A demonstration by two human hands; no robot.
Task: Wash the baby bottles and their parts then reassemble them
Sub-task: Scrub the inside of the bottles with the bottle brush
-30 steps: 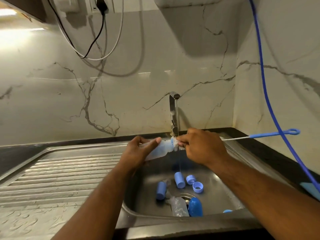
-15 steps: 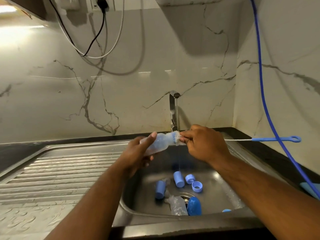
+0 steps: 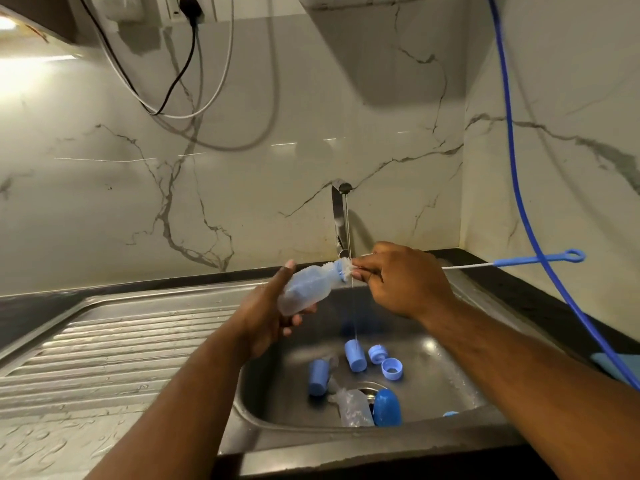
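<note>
Gripping the translucent baby bottle (image 3: 308, 289) around its body, the left hand (image 3: 273, 317) is holding it tilted above the sink (image 3: 450, 375), neck pointing toward the tap (image 3: 341, 220). The right hand (image 3: 405, 282) is pinching the thin wire stem of the bottle brush (image 3: 346, 266) just behind its white bristles, which are sitting at the bottle's mouth. So both grips are closed, one on the bottle and one on the brush.

Scrubbing this bottle's inside seems to be the step in hand. The next move is probably calling for the bristles to be pushed down the narrow neck while the left grip is bracing against the thrust, since wet plastic is likely slippery.

Smooth steel is forming the basin, with a ribbed draining board (image 3: 121, 351) lying beside it. Inside are waiting a second cloudy bottle (image 3: 353, 407) on its side, a glossy blue domed cover (image 3: 387, 407), two matte blue cylindrical caps (image 3: 355, 355) and a small open ring (image 3: 392, 368).
</note>
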